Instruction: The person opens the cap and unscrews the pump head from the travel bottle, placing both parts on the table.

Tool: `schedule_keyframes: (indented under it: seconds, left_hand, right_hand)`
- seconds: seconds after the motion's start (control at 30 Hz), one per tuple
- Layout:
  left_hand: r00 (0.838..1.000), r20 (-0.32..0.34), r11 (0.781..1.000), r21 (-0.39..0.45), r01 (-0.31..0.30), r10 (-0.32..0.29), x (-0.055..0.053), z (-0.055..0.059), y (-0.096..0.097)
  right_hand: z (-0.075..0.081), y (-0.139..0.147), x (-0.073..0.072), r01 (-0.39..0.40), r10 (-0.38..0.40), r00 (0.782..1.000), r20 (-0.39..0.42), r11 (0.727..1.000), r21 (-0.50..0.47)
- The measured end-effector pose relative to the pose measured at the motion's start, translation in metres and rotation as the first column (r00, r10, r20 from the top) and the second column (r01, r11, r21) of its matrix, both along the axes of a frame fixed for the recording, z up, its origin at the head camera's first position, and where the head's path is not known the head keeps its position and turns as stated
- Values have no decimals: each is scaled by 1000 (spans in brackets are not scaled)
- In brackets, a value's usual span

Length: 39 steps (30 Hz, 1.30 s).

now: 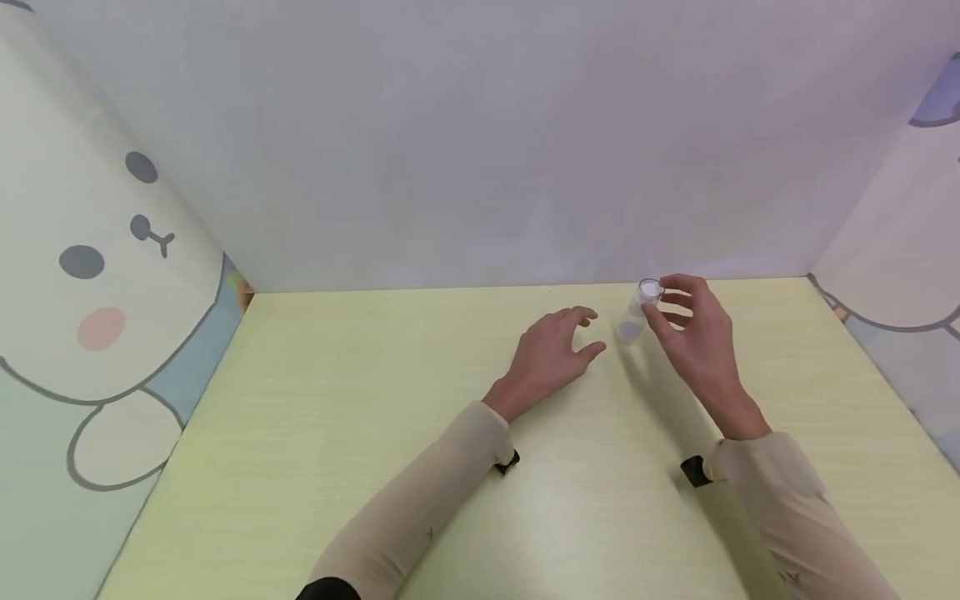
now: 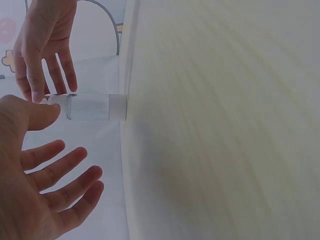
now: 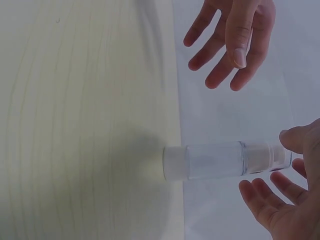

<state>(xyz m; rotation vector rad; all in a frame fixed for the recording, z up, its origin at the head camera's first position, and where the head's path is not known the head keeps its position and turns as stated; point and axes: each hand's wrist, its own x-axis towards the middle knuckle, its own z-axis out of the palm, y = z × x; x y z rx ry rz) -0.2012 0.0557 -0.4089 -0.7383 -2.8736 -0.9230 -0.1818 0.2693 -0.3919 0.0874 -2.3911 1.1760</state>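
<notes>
A small clear bottle (image 1: 635, 317) with a transparent cap and a white base stands upright near the table's back edge. My right hand (image 1: 701, 333) is at its upper part, thumb and fingers loosely curved beside the cap (image 3: 267, 156). In the right wrist view the fingers are not wrapped round the bottle; whether the fingertips touch it is hard to tell. To the left of the bottle, my left hand (image 1: 551, 354) hovers over the table with its fingers spread and holds nothing. In the left wrist view its thumb (image 2: 45, 116) overlaps the bottle's cap end.
A pale wood-grain table (image 1: 360, 400) extends beneath both arms. Behind it rises a plain light wall (image 1: 450, 167). Panels with cartoon figures stand at the left side (image 1: 45, 317) and right side (image 1: 907, 233).
</notes>
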Motion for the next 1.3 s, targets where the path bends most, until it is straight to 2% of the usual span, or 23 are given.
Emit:
schedule_keyframes:
  seconds: [0.23,0.43,0.67,0.87,1.1,1.3]
  left_hand:
    - [1000,-3,1000,2,20,-20,-5,0,12]
    - [1000,-13,1000,-3,9,-9,-9,-1,20]
    - [999,34,1000,2,10,-10,-14,-3,28]
    - [999,48,1000,3,10,-10,-18,-4,33]
    - [998,62,1000,-3,22,-22,-17,-2,38]
    - [997,74,1000,11,29,-30,-17,-4,41]
  right_hand:
    - [-4,1,-5,-22,22,1000,0,1000,-19]
    - [-4,2,-8,-37,37,999,-9,999,-5]
    - [-5,3,-9,-35,35,999,-12,999,3]
    - [-4,3,-8,-29,29,1000,-7,1000,5]
    - [-3,3,-7,-15,15,1000,-2,1000,11]
    - [-1,2,-6,-22,22,1000,-5,1000,20]
